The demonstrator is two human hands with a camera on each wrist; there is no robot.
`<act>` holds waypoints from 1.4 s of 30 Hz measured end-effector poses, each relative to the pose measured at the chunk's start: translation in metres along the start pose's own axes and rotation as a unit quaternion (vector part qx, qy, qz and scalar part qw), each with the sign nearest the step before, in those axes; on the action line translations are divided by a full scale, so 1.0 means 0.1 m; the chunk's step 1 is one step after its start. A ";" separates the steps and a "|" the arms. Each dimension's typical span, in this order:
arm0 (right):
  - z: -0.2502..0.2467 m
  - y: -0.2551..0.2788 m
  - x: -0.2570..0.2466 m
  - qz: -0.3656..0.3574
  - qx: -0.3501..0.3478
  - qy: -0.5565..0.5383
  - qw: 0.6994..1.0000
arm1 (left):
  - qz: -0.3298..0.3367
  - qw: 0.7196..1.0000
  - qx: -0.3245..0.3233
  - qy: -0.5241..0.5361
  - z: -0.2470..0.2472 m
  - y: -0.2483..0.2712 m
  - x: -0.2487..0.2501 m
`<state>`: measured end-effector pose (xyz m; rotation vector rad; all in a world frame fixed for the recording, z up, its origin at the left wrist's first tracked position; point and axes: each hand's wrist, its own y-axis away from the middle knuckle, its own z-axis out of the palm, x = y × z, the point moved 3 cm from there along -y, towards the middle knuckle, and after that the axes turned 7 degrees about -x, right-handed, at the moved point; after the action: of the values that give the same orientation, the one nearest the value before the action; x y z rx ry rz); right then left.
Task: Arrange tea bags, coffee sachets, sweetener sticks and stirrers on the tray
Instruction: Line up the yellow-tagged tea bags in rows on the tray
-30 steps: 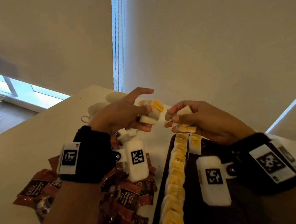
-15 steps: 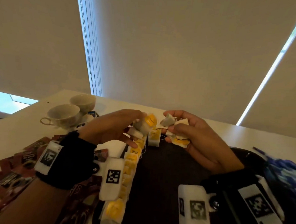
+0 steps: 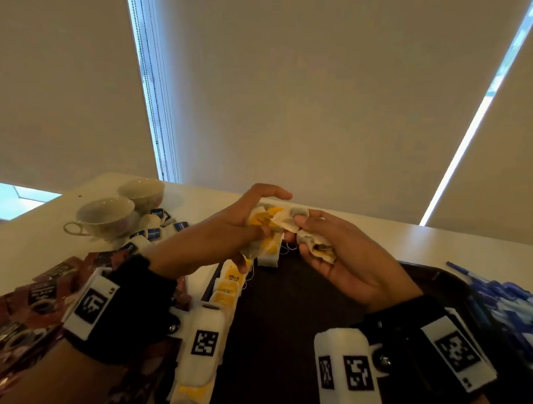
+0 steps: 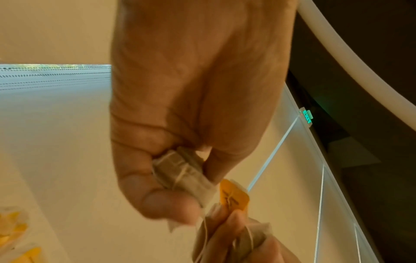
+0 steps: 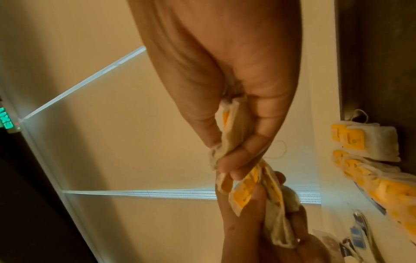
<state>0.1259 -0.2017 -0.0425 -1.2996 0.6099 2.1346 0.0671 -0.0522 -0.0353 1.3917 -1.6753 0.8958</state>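
Note:
Both hands hover together above the far end of the dark tray (image 3: 287, 314). My left hand (image 3: 242, 222) grips a bunch of tea bags (image 3: 265, 223) with yellow tags, index finger stretched out over them. My right hand (image 3: 327, 248) holds more tea bags (image 3: 315, 249) in its curled fingers and pinches one beside the left bunch. The left wrist view shows my fingers (image 4: 166, 197) pinching a folded tea bag (image 4: 186, 176). In the right wrist view my fingers (image 5: 249, 147) squeeze tea bags (image 5: 234, 124). A row of tea bags (image 3: 228, 283) lines the tray's left edge.
Brown coffee sachets (image 3: 38, 298) lie piled at the left of the white table (image 3: 442, 245). Two cups (image 3: 107, 215) stand at the back left beside small blue-labelled packets (image 3: 155, 230). Blue stirrers (image 3: 510, 304) lie at the right past the tray.
The head view has swung and dropped, so cups, the tray and the stirrers came into sight. My hands have closed in until the two bunches of tea bags touch.

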 end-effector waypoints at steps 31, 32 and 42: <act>-0.06 -0.05 0.00 -0.125 0.095 0.388 0.908 | 0.081 0.975 0.114 -0.173 -0.09 -0.07 -0.02; -0.07 -0.07 0.01 -0.119 0.100 0.390 0.908 | 0.078 0.974 0.121 -0.175 -0.10 -0.07 -0.02; -0.24 -0.15 0.16 -0.033 0.146 0.413 0.898 | 0.023 0.962 0.221 -0.157 -0.38 0.00 -0.10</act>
<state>0.1451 -0.2020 -0.0688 -1.9855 1.1436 1.2832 0.0726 -0.0141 -0.0265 1.8809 -1.8147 1.1753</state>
